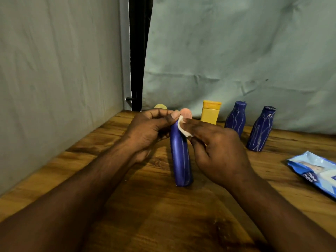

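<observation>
At the centre of the frame our left hand (151, 130) grips the upper part of the tall blue plastic bottle with a pink cap (181, 160), which stands on the brown wooden table (163, 215). Our right hand (218, 151) pinches a small white wipe (182, 127) against the bottle's neck. Two streaked blue bottles (235, 116) stand at centre right

Dim warm light; soft focus; wide-angle bending at edges
</observation>
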